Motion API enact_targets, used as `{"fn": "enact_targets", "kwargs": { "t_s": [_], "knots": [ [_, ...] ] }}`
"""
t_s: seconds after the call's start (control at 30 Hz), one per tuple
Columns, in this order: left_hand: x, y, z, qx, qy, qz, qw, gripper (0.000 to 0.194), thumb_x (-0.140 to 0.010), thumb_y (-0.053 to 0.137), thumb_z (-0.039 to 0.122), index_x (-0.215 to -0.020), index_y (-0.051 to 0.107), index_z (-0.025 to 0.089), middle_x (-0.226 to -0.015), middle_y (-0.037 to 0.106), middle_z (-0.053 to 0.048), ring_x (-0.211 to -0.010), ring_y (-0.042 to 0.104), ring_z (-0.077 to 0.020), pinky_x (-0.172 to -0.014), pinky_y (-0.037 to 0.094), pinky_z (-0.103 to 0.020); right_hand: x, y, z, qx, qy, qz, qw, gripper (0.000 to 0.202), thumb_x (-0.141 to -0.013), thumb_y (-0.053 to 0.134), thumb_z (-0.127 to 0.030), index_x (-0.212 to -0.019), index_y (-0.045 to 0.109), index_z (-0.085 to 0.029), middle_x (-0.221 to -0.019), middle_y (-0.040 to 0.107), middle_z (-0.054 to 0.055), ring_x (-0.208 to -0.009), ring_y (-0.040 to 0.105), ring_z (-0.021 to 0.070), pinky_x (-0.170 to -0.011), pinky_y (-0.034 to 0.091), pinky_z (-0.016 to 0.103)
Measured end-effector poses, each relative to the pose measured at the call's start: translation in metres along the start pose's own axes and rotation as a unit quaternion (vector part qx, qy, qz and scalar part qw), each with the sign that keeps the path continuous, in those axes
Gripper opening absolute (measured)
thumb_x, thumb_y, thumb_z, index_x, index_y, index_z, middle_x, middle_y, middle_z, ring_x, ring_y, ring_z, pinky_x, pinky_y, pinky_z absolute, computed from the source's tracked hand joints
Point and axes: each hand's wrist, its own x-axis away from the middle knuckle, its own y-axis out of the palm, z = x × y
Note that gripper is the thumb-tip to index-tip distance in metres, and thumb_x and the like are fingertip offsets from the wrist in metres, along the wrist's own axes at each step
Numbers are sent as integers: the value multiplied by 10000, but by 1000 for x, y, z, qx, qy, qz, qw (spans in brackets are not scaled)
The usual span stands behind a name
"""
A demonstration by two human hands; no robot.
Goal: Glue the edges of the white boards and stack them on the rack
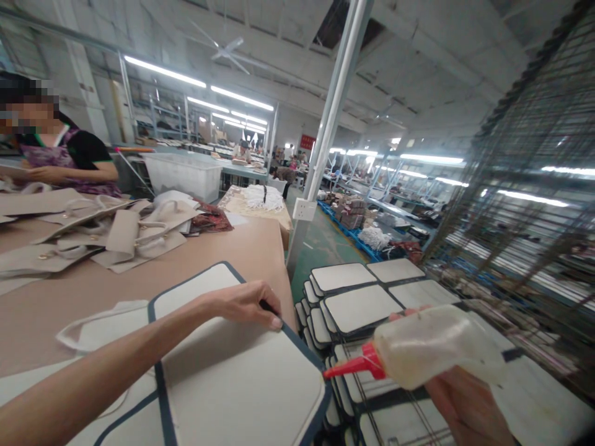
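Panel (246,384) is pinched by left hand (246,303), bottle (427,347) grasped by right hand (465,402). Nozzle (356,364), apparently touching panel edge (302,347), should be kept steady.

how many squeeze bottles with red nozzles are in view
1: a translucent plastic squeeze bottle with a red nozzle, in the right hand, its tip by the edge of a flat white panel with dark blue trim. Others may be hidden.

Factory workshop, tube lights (165,71), piled goods (351,214), probably worktables (232,166) beyond
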Motion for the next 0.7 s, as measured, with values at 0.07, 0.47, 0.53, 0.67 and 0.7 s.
{"fn": "enact_targets", "kwargs": {
  "t_s": [0.07,0.47,0.53,0.67,0.7],
  "knots": [
    [1,0,-1,3,-1,3,1000,506,-777,620,598,-717,695,101,-596,526,7,-585,428,-109,-520,295,-217,-1,0,2,-6,34,0,999,451,-534,792,-310,-978,716,-282,-818,721,65,-850,676,354,-797,558,531],
    [10,1,-6,-5,-14,47,999,442,-787,627,538,-712,659,103,-607,492,18,-590,410,-103,-522,285,-212,11,7,11,-74,5,31,997,648,-629,773,-289,-1249,584,-301,-810,720,19,-745,688,263,-686,598,388],
    [12,2,-9,-13,-22,56,998,439,-793,615,539,-699,641,111,-604,479,24,-588,398,-101,-520,279,-211,12,-2,16,-67,39,24,997,649,-625,766,-266,-1248,587,-288,-835,730,22,-719,690,246,-652,596,343],
    [16,5,-16,-20,-38,68,997,456,-795,591,567,-667,581,130,-586,397,44,-568,339,-93,-496,234,-216,12,-11,23,-47,64,49,996,665,-625,735,-227,-1268,575,-289,-942,734,13,-818,690,242,-705,589,321],
    [17,6,-17,-22,-38,71,997,463,-800,579,577,-664,566,134,-587,381,47,-565,328,-92,-493,224,-218,12,-10,23,-52,53,56,996,675,-631,732,-236,-1282,561,-292,-950,733,12,-830,688,244,-716,589,332]
  ]
}}
